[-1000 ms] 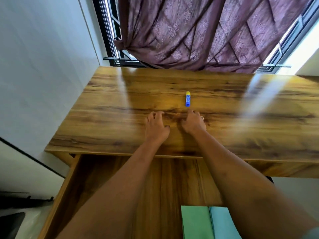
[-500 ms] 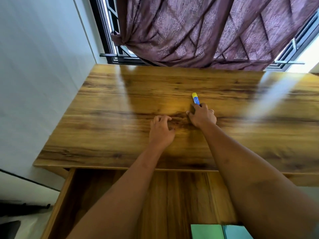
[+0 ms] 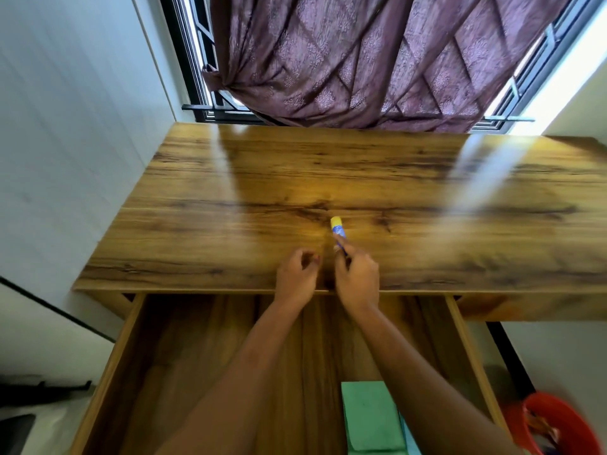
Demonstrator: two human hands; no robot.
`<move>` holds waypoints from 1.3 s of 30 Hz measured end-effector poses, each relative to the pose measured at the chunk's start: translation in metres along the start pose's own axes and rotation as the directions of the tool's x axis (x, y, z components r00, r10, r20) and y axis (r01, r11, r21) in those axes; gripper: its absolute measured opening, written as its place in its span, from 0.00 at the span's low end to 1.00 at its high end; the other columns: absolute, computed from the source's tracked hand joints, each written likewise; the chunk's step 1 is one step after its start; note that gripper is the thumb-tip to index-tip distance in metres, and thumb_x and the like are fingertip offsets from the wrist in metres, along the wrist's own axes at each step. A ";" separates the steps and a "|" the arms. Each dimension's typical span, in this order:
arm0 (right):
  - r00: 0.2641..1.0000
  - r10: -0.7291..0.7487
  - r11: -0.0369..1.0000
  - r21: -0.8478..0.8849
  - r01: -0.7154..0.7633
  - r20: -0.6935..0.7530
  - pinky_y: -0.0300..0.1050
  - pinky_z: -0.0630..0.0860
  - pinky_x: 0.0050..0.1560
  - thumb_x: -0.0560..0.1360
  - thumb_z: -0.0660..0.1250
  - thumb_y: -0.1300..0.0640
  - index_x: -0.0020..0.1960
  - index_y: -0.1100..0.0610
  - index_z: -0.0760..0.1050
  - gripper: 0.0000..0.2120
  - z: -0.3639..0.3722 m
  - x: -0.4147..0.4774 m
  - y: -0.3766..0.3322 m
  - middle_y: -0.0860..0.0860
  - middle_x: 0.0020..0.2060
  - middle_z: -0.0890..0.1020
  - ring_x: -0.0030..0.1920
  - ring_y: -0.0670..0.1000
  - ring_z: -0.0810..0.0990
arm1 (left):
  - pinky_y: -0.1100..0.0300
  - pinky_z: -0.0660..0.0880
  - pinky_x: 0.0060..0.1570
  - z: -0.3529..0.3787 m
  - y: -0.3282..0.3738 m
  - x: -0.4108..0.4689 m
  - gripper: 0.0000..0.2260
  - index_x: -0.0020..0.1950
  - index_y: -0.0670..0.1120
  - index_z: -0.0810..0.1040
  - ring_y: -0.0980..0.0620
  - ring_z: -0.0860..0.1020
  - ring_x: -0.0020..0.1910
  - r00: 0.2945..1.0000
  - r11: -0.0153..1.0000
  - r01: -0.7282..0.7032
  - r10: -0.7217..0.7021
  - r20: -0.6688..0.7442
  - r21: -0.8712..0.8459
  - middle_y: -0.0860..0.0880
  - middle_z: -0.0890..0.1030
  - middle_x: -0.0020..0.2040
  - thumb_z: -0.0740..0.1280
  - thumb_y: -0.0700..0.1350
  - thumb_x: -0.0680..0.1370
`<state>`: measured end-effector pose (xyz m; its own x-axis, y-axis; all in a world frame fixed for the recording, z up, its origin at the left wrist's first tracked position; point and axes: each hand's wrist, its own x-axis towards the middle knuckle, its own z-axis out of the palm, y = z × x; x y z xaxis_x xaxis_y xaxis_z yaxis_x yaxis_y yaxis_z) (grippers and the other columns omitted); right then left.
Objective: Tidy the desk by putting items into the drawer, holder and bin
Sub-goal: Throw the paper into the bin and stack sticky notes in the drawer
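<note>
Looked nearly done: pinched the 1 glue stick w/ right hand fingers just above counter front edge, left hand loosely curled & empty; left to do: drop into open drawer by green notebook.

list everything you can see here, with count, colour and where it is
glue stick: one, blue with yellow cap, above the desk's middle, in the right hand
desk: one, brown wood, below the window
drawer: one, brown wood, pulled open under the desk's front edge
book: one, green, in the drawer's near right part; a pale blue edge shows beside it
bin: one, red, on the floor right of the drawer
curtain: one, purple, knotted, across the window
left hand: one, loosely curled, holds nothing, at the desk's front edge
right hand: one, pinches the glue stick
</note>
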<state>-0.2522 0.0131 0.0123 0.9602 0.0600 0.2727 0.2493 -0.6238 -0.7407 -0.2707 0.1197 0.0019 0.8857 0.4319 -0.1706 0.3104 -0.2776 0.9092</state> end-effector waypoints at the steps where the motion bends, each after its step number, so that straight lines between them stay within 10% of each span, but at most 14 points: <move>1: 1.000 -0.002 0.999 0.043 0.001 0.018 0.41 0.73 0.51 0.79 0.62 0.58 0.64 0.55 0.77 0.15 -0.005 -0.021 -0.002 0.54 0.51 0.84 0.49 0.52 0.81 | 0.61 0.70 0.50 -0.001 -0.003 -0.013 0.09 0.56 0.45 0.78 0.50 0.78 0.53 1.000 1.000 0.005 -0.005 -0.012 -0.024 0.46 0.81 0.54 0.63 0.46 0.79; 5: 0.992 0.004 0.989 0.146 -0.022 0.123 0.46 0.77 0.55 0.79 0.63 0.59 0.64 0.55 0.77 0.15 -0.020 -0.095 -0.005 0.52 0.55 0.83 0.53 0.49 0.81 | 0.51 0.74 0.51 -0.006 -0.019 -0.067 0.10 0.57 0.41 0.75 0.42 0.78 0.51 0.989 0.950 0.140 -0.123 0.077 -0.278 0.39 0.80 0.52 0.60 0.45 0.81; 10: 0.929 -0.041 0.994 0.107 0.002 0.367 0.43 0.78 0.54 0.79 0.62 0.57 0.66 0.51 0.73 0.17 -0.028 -0.178 0.000 0.48 0.55 0.82 0.53 0.45 0.80 | 0.62 0.75 0.32 -0.022 -0.051 -0.137 0.06 0.55 0.44 0.73 0.51 0.77 0.38 0.918 0.804 0.397 -0.340 0.205 -0.442 0.46 0.79 0.44 0.60 0.45 0.81; 17: 0.706 0.141 0.990 -0.104 -0.095 0.694 0.45 0.76 0.59 0.77 0.63 0.58 0.67 0.53 0.73 0.18 -0.031 -0.228 0.016 0.52 0.59 0.80 0.57 0.51 0.79 | 0.62 0.73 0.34 -0.023 -0.106 -0.182 0.03 0.45 0.44 0.72 0.52 0.75 0.37 0.761 0.727 0.639 -0.549 0.346 -0.251 0.45 0.77 0.41 0.63 0.39 0.79; 20: 0.644 0.219 0.976 -0.162 -0.147 0.733 0.42 0.75 0.51 0.76 0.64 0.61 0.59 0.57 0.78 0.13 -0.034 -0.236 0.025 0.56 0.54 0.82 0.54 0.54 0.80 | 0.67 0.75 0.25 -0.015 -0.124 -0.197 0.04 0.45 0.43 0.72 0.52 0.76 0.35 0.763 0.767 0.623 -0.552 0.337 -0.153 0.44 0.77 0.38 0.65 0.36 0.78; 25: 0.611 0.270 0.962 -0.239 -0.135 0.744 0.38 0.70 0.44 0.76 0.64 0.64 0.55 0.59 0.80 0.10 -0.035 -0.251 0.030 0.58 0.51 0.82 0.51 0.56 0.79 | 0.50 0.80 0.49 -0.014 -0.142 -0.203 0.06 0.48 0.43 0.76 0.44 0.81 0.46 0.812 0.863 0.499 -0.498 0.306 0.082 0.40 0.81 0.48 0.71 0.38 0.73; 31: 0.547 0.364 0.925 -0.362 -0.116 0.754 0.40 0.69 0.48 0.76 0.66 0.60 0.57 0.61 0.79 0.11 -0.030 -0.266 0.021 0.59 0.54 0.80 0.54 0.56 0.78 | 0.50 0.77 0.54 -0.025 -0.146 -0.210 0.17 0.58 0.48 0.74 0.46 0.78 0.53 0.872 0.895 0.222 -0.360 0.333 0.387 0.45 0.79 0.56 0.73 0.43 0.71; 39: 0.505 0.466 0.871 -0.475 -0.121 0.727 0.45 0.73 0.56 0.78 0.64 0.61 0.60 0.62 0.77 0.12 -0.033 -0.270 0.012 0.59 0.56 0.80 0.56 0.57 0.78 | 0.60 0.71 0.36 -0.026 -0.149 -0.221 0.16 0.59 0.53 0.74 0.53 0.74 0.41 0.882 0.890 0.045 -0.250 0.401 0.455 0.48 0.78 0.52 0.71 0.43 0.73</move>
<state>-0.5125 -0.0358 -0.0497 0.6922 0.3057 -0.6538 0.0418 -0.9213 -0.3865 -0.5216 0.0878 -0.0866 0.8416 0.1062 -0.5296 0.4733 -0.6174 0.6284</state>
